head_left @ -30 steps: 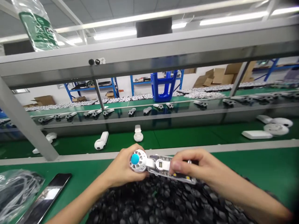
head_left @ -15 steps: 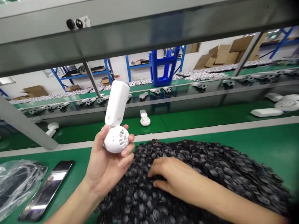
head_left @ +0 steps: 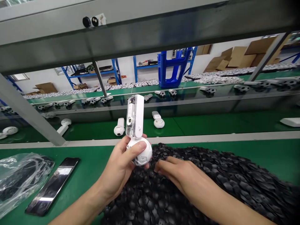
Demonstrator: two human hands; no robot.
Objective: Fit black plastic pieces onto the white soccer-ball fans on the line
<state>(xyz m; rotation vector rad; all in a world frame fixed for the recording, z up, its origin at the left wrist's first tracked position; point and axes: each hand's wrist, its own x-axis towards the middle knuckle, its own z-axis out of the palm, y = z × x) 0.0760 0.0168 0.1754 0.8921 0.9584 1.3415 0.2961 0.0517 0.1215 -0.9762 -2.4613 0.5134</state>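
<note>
My left hand is closed round the ball-shaped head of a white handheld fan. The fan stands upright, its handle pointing up and a clear side with inner parts facing left. Over a big heap of small black plastic pieces hovers my right hand, close to the fan's head. Its fingers are curled and pressed together. Whatever they pinch, if anything, is hidden behind them.
A black phone and a clear plastic bag lie at left. Beyond the bench rail, more white fans rest on a green belt. A metal post slants at left; a blue stool stands further back.
My left hand has turned the fan, so the clear side shows instead of the vented face, and moved it right and slightly down. My right hand's fingers have come up nearer the fan.
</note>
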